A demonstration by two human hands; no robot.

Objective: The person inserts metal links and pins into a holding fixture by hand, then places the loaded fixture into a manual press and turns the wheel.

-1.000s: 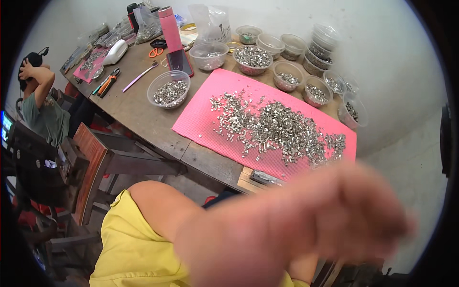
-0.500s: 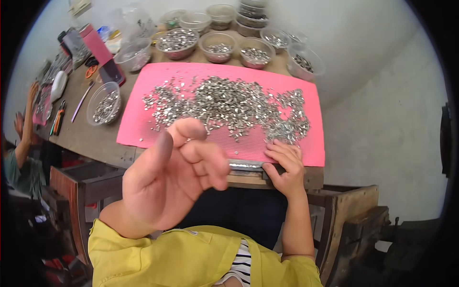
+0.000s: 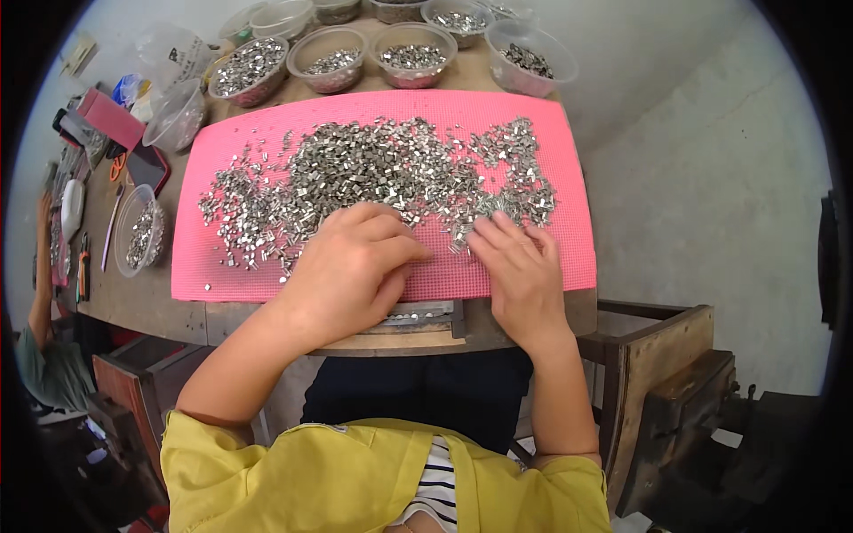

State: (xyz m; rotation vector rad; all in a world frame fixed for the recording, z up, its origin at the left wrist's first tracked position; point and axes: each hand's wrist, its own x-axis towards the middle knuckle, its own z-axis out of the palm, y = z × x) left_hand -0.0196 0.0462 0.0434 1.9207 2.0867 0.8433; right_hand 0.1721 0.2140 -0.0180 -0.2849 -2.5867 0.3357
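Note:
A ribbed pink mat [image 3: 582, 258] lies on the table, with a wide spread of small silvery metal pieces [image 3: 355, 164] over it. My left hand [image 3: 351, 262] is over the near edge of the mat, in front of the pile, its fingers curled in; whatever its fingertips hold is hidden. To its right, my right hand [image 3: 517, 275] rests palm down with fingers stretched out, fingertips touching the near right part of the spread. Below the mat's front edge, a narrow dark metal holder [image 3: 418, 317] carries a row of shiny pieces, partly covered by my left hand and wrist.
Plastic bowls of metal pieces [image 3: 413, 55] line the back of the table. A clear tub [image 3: 142, 233], a pink phone case [image 3: 111, 120], orange-handled scissors [image 3: 117, 167] and pliers [image 3: 83, 271] lie at the left. Another person's arm [image 3: 42, 266] shows at far left.
My left hand came down from its raised, palm-up position to the mat. My right hand moved off the holder's right end and up onto the mat. The whole view shifted slightly.

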